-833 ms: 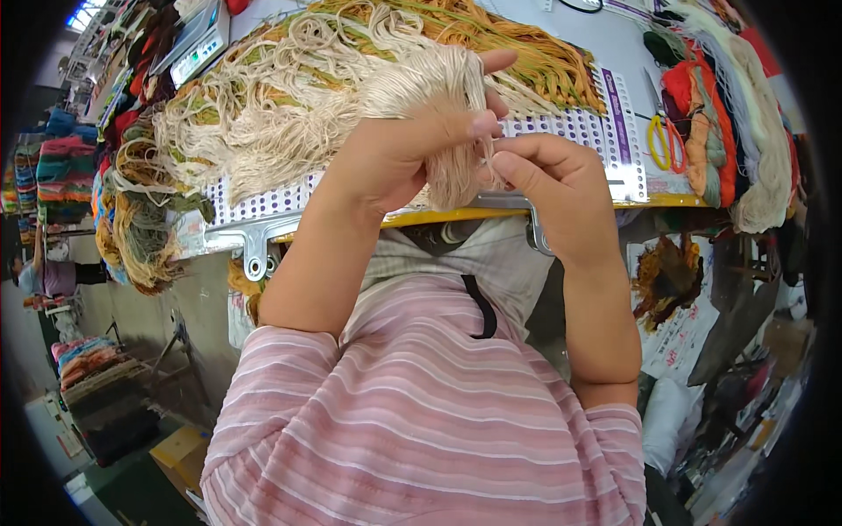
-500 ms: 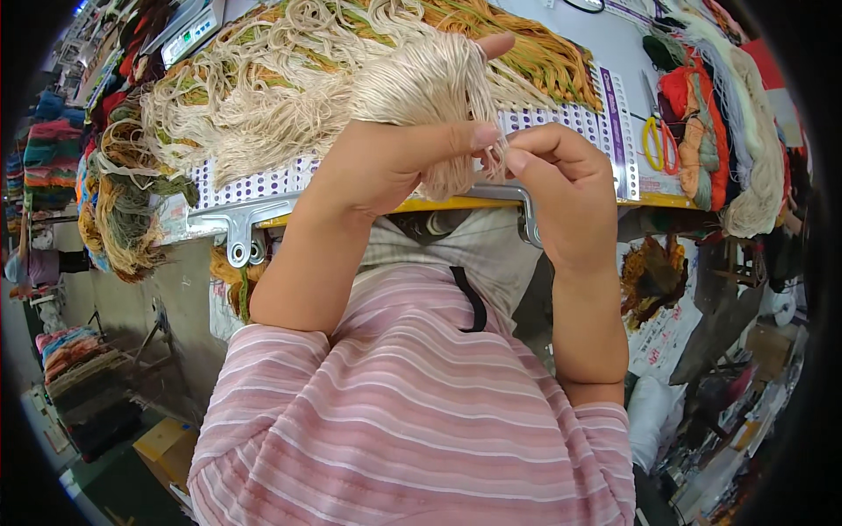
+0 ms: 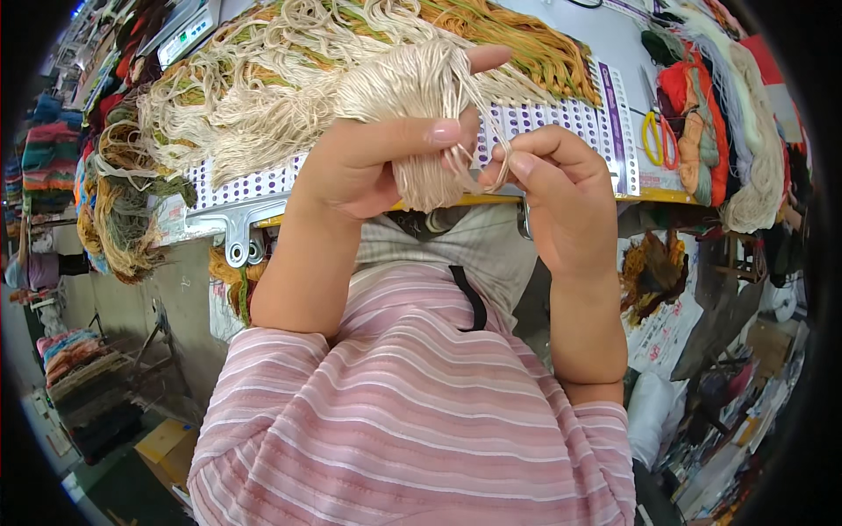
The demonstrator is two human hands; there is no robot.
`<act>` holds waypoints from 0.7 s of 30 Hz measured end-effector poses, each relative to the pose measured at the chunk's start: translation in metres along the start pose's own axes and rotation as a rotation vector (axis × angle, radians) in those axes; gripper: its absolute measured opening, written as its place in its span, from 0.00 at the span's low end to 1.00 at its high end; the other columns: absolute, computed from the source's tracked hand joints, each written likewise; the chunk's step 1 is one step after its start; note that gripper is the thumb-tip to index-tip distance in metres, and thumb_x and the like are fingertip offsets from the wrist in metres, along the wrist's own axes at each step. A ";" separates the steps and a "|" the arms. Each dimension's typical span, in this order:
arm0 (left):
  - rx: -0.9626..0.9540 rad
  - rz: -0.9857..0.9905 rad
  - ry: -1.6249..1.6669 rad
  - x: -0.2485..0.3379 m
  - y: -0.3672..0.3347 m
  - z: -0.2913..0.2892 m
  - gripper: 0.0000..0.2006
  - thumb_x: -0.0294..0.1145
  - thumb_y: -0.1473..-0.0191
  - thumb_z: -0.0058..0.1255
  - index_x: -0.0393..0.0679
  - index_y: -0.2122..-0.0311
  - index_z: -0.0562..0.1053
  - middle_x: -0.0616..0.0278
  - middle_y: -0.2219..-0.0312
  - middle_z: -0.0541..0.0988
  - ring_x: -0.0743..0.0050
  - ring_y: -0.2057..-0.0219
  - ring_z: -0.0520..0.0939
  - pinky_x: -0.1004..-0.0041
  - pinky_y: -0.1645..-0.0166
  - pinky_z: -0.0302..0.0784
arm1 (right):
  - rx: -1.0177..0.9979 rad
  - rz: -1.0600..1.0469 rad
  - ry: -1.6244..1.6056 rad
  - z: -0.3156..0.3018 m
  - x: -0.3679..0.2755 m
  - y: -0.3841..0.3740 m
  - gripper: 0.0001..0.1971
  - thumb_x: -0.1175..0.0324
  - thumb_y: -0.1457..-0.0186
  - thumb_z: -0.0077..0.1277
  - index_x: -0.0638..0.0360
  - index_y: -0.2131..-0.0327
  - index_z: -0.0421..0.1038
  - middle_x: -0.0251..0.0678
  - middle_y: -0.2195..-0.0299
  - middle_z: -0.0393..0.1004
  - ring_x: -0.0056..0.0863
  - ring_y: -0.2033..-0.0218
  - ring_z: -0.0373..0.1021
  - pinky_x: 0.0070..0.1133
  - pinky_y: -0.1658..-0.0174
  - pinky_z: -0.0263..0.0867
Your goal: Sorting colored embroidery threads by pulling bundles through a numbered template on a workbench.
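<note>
A hank of shiny cream yarn [image 3: 430, 180] is gripped in my left hand [image 3: 373, 158]. The thumb presses across the hank's front, and one finger sticks out beyond its far side. Beside it, my right hand [image 3: 566, 180] pinches a few cream strands [image 3: 494, 158] that run from the hank between thumb and forefinger. Behind the hands, looped cream, green and orange yarn [image 3: 263, 96] covers much of a white board with rows of purple-rimmed holes [image 3: 561, 131]. A metal clamp [image 3: 239, 235] sits at the board's front edge, left of my wrist.
Scissors with yellow and red handles [image 3: 660, 140] lie on the table's right, near several coloured hanks [image 3: 697, 123]. A digital scale [image 3: 187, 39] stands at the back left. Dark green and tan hanks [image 3: 123, 215] hang over the left edge. A cardboard box [image 3: 168, 447] is on the floor.
My left hand has shifted left with the cream hank, away from my right hand. The strands between them are drawn into a wider loop. My right hand has barely moved.
</note>
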State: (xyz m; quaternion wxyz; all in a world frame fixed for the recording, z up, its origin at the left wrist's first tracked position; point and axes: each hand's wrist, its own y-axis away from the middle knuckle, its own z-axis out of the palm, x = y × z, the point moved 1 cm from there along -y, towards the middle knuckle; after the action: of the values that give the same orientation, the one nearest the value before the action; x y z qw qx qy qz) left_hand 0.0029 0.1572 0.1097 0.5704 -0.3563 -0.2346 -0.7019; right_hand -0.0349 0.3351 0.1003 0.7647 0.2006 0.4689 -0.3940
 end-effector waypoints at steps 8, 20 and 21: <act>0.006 0.040 0.045 -0.002 0.001 -0.004 0.33 0.25 0.51 0.50 0.32 0.40 0.54 0.65 0.74 0.72 0.82 0.73 0.72 0.80 0.66 0.68 | -0.005 0.028 0.014 0.003 -0.001 0.001 0.06 0.79 0.47 0.46 0.70 0.67 0.71 0.40 0.71 0.76 0.21 0.70 0.72 0.17 0.63 0.69; 0.117 -0.015 -0.116 0.000 0.000 0.001 0.36 0.29 0.56 0.54 0.34 0.40 0.55 0.62 0.71 0.75 0.77 0.70 0.76 0.77 0.63 0.72 | 0.026 0.089 0.002 0.003 -0.003 0.000 0.06 0.79 0.47 0.45 0.69 0.67 0.71 0.37 0.73 0.75 0.20 0.72 0.72 0.16 0.65 0.68; 0.117 -0.019 -0.092 0.000 -0.001 0.004 0.35 0.29 0.55 0.53 0.34 0.41 0.56 0.61 0.71 0.75 0.77 0.70 0.76 0.77 0.63 0.73 | 0.037 0.117 0.002 0.002 -0.003 -0.001 0.06 0.78 0.48 0.45 0.68 0.67 0.71 0.36 0.73 0.75 0.18 0.73 0.71 0.15 0.66 0.67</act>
State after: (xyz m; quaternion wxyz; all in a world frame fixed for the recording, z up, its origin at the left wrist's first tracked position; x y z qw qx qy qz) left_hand 0.0031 0.1599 0.1125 0.5720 -0.3522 -0.3047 -0.6752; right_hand -0.0352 0.3340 0.1040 0.7821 0.2419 0.4498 -0.3570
